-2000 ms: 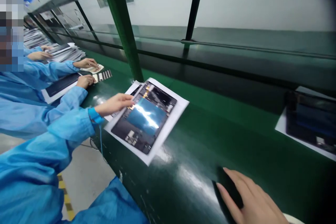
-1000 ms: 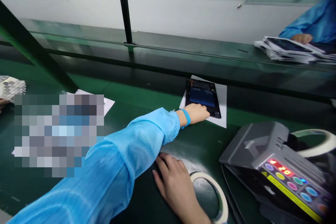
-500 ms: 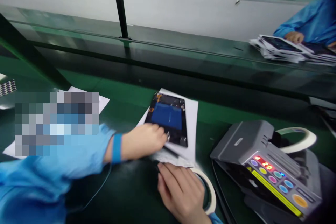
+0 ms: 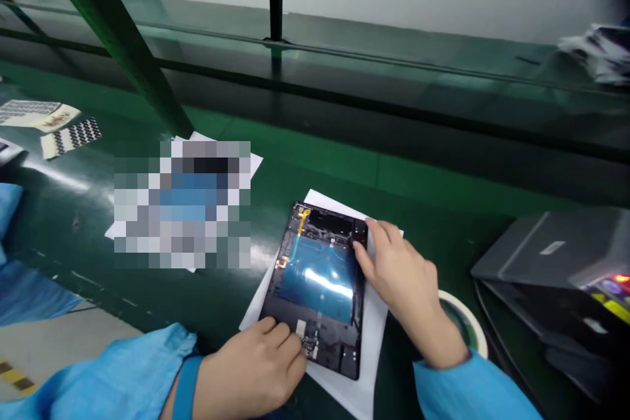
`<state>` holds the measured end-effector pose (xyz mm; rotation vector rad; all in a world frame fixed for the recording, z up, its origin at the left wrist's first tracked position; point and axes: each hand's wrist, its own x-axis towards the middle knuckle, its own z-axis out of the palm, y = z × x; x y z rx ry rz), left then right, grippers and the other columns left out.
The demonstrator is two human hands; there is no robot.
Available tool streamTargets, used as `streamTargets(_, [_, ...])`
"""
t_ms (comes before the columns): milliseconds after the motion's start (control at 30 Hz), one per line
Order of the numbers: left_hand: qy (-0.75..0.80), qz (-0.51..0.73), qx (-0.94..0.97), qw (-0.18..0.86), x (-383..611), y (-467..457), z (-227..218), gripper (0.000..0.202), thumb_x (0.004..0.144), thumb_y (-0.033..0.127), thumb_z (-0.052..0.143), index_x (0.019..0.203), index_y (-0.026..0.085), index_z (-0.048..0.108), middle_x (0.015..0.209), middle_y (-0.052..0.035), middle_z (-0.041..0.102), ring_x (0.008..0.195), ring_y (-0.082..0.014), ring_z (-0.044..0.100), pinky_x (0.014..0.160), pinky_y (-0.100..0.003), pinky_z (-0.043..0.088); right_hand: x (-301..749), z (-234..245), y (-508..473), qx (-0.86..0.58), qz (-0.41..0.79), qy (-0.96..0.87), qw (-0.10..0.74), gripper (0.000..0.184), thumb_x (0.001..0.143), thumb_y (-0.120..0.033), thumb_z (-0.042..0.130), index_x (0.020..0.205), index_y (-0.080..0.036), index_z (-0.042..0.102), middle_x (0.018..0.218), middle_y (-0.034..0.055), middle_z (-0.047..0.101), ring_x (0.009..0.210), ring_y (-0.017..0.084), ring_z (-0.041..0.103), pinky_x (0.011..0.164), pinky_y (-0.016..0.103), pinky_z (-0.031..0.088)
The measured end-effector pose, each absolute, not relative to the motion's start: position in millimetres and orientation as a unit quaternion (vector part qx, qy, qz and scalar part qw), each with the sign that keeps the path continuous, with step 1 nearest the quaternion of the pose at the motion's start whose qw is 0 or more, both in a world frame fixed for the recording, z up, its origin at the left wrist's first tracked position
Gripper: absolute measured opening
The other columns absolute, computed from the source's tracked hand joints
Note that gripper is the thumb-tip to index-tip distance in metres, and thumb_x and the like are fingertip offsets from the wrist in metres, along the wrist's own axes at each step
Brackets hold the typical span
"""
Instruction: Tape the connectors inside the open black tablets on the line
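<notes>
An opened tablet (image 4: 319,275) lies tilted on white paper (image 4: 381,341), its inner side up, with a shiny blue film (image 4: 308,262) in the middle and a small circuit board near the bottom. My left hand (image 4: 251,367) is closed at its lower left corner, fingers curled over the edge. At the upper right, my right hand (image 4: 406,279) grips the side edge, with the thumb over the inner face and the other fingers along the outside. The fingertips under the left hand are hidden.
A roll of tape (image 4: 480,335) lies partly behind my right wrist, beside a grey tape dispenser (image 4: 551,249) with lit buttons. On the left are a blurred-out item on paper (image 4: 253,164) and a patterned strip (image 4: 73,138). A green post (image 4: 128,59) rises behind.
My right hand has moved from below the tablet up to its upper right edge. My left hand is now at the lower left corner. The camera view has shifted.
</notes>
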<state>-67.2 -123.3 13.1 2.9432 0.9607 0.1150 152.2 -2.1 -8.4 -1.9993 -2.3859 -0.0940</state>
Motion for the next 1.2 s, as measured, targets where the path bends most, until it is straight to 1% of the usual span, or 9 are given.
streamTargets(100, [0.280, 0.047, 0.959, 0.018, -75, -121, 11, 0.012, 0.089, 0.015, 0.047, 0.090, 0.012, 0.058, 0.076, -0.0047, 0.056, 0.065, -0.0169, 0.049, 0.057, -0.031, 0.034, 140, -6, 8, -0.689, -0.009, -0.725, -0.013, 0.044, 0.093, -0.037, 0.035, 0.132, -0.019, 0.044, 0.127, 0.0115, 0.054, 0.090, 0.024, 0.061, 0.056, 0.031, 0.044])
streamTargets(233, [0.263, 0.070, 0.962, 0.014, -82, -119, 3, 0.009, 0.085, 0.016, 0.052, 0.091, 0.012, 0.058, 0.074, -0.0031, 0.054, 0.063, -0.0167, 0.048, 0.056, -0.031, 0.034, 137, -10, 10, -0.724, 0.006, -0.690, -0.001, 0.042, 0.090, -0.036, 0.038, 0.126, -0.018, 0.051, 0.121, 0.0144, 0.056, 0.098, 0.030, 0.057, 0.063, 0.035, 0.046])
streamTargets(500, [0.254, 0.123, 0.959, 0.005, -77, -126, -9, 0.007, 0.085, 0.015, 0.051, 0.082, 0.013, 0.057, 0.071, -0.0033, 0.052, 0.062, -0.0170, 0.049, 0.054, -0.031, 0.033, 137, -13, 24, -0.714, 0.022, -0.700, 0.008, 0.041, 0.087, -0.030, 0.042, 0.123, -0.020, 0.056, 0.120, 0.0103, 0.059, 0.098, 0.023, 0.058, 0.079, 0.033, 0.044])
streamTargets(733, [0.261, 0.141, 0.955, 0.002, -74, -129, -17, 0.007, 0.086, 0.017, 0.052, 0.083, 0.013, 0.057, 0.072, -0.0033, 0.052, 0.063, -0.0165, 0.048, 0.054, -0.031, 0.032, 138, -19, 33, -0.724, 0.033, -0.688, 0.040, 0.042, 0.085, -0.030, 0.040, 0.122, -0.017, 0.058, 0.121, 0.0120, 0.058, 0.099, 0.026, 0.058, 0.079, 0.036, 0.046])
streamTargets(833, [0.259, 0.122, 0.958, 0.006, -77, -130, -10, 0.004, 0.086, 0.016, 0.054, 0.084, 0.013, 0.057, 0.072, -0.0033, 0.053, 0.064, -0.0166, 0.048, 0.055, -0.031, 0.032, 142, -22, 37, -0.720, 0.044, -0.690, 0.057, 0.043, 0.082, -0.023, 0.041, 0.122, -0.017, 0.058, 0.122, 0.0115, 0.058, 0.100, 0.025, 0.059, 0.081, 0.036, 0.046])
streamTargets(900, [0.255, 0.096, 0.962, 0.028, -81, -123, 2, 0.008, 0.084, 0.022, 0.059, 0.084, 0.014, 0.057, 0.075, -0.0032, 0.055, 0.068, -0.0175, 0.050, 0.058, -0.031, 0.034, 147, -25, 38, -0.707, 0.056, -0.701, 0.068, 0.045, 0.080, -0.017, 0.040, 0.122, -0.017, 0.058, 0.122, 0.0099, 0.058, 0.101, 0.023, 0.058, 0.085, 0.034, 0.044])
streamTargets(1033, [0.289, 0.039, 0.955, 0.055, -80, -77, 30, 0.031, 0.081, 0.044, 0.064, 0.089, 0.014, 0.059, 0.087, -0.0054, 0.059, 0.083, -0.0231, 0.054, 0.067, -0.035, 0.041, 157, -29, 38, -0.681, 0.074, -0.723, 0.089, 0.050, 0.076, -0.010, 0.039, 0.122, -0.016, 0.057, 0.123, 0.0082, 0.058, 0.104, 0.021, 0.057, 0.090, 0.031, 0.043])
streamTargets(1133, [0.360, 0.048, 0.930, 0.060, -70, -13, 32, 0.027, 0.089, 0.039, 0.056, 0.102, 0.016, 0.060, 0.105, -0.0077, 0.059, 0.099, -0.0239, 0.054, 0.077, -0.034, 0.043, 160, -30, 38, -0.667, 0.077, -0.734, 0.103, 0.050, 0.075, -0.010, 0.038, 0.122, -0.016, 0.056, 0.124, 0.0078, 0.057, 0.105, 0.021, 0.056, 0.091, 0.032, 0.043])
streamTargets(1200, [0.414, 0.060, 0.907, 0.050, -63, 32, 21, 0.024, 0.094, 0.029, 0.047, 0.107, 0.013, 0.058, 0.109, -0.0103, 0.059, 0.101, -0.0244, 0.054, 0.079, -0.035, 0.043, 161, -30, 38, -0.666, 0.072, -0.734, 0.110, 0.049, 0.076, -0.011, 0.039, 0.121, -0.017, 0.057, 0.123, 0.0079, 0.058, 0.105, 0.021, 0.055, 0.090, 0.033, 0.043])
